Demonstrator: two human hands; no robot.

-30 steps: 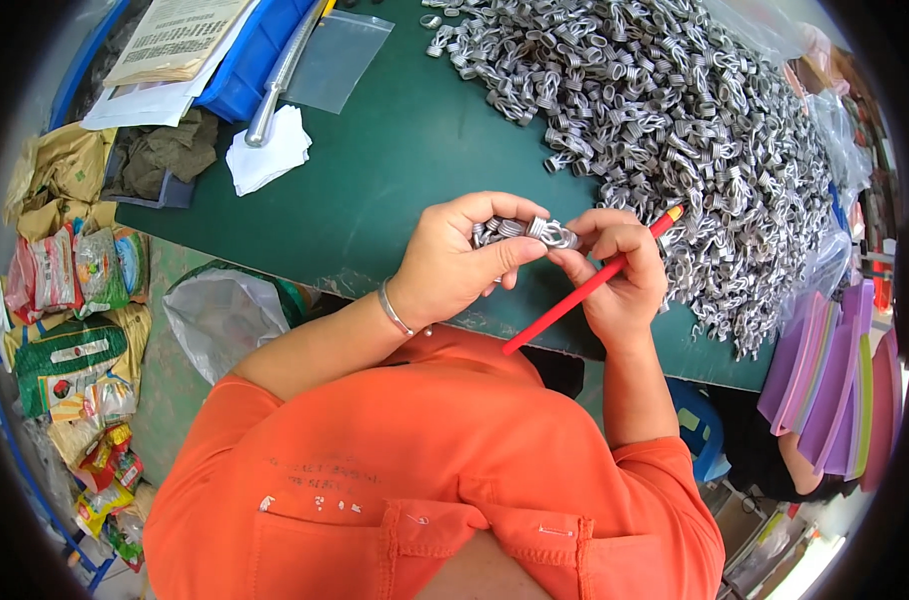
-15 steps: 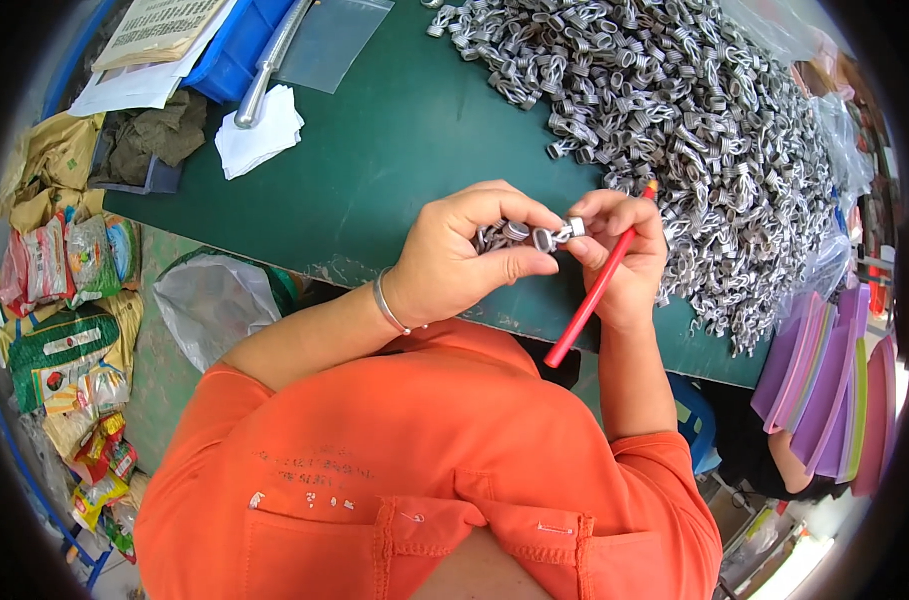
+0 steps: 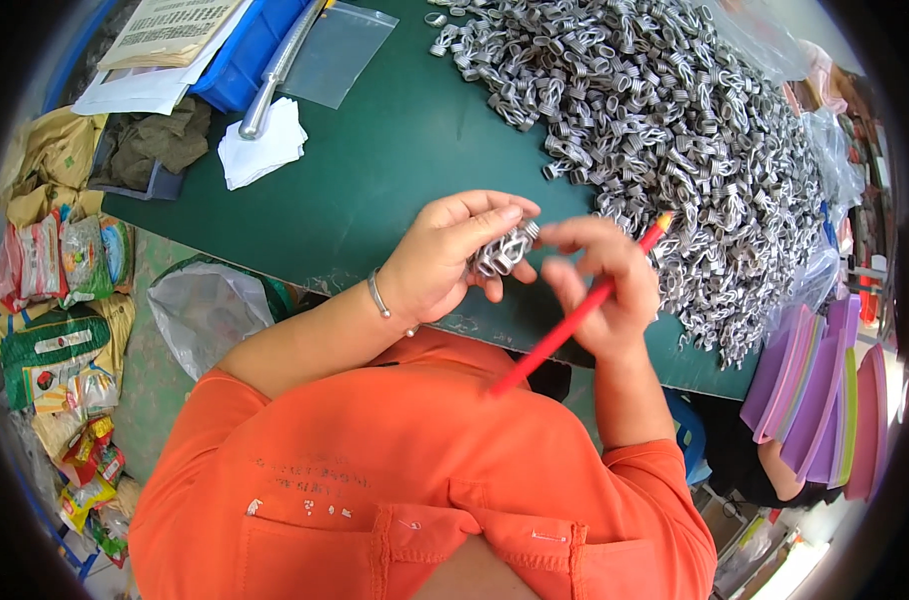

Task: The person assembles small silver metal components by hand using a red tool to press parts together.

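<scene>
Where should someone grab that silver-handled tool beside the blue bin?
Likely by its rounded handle, from the person's side: that end lies over the white paper and points toward them, the rest running beside the blue bin.

Both arms bend at the elbow and bring the hands together over the near edge of the surface (image 3: 375, 190). The left forearm (image 3: 310, 328) slants inward across that edge; the right forearm (image 3: 632, 400) rises more steeply, farther along it toward the right corner. The left hand (image 3: 430, 250) is curled into a loose cup, its thumb laid over the top toward the index fingertip, the lower fingers bending round from beneath. The right hand (image 3: 625, 300) faces it, index finger and thumb parted and pointing at the left fingertips, blurred at their ends, the remaining fingers folded in toward the palm; whether the two hands touch is unclear
</scene>
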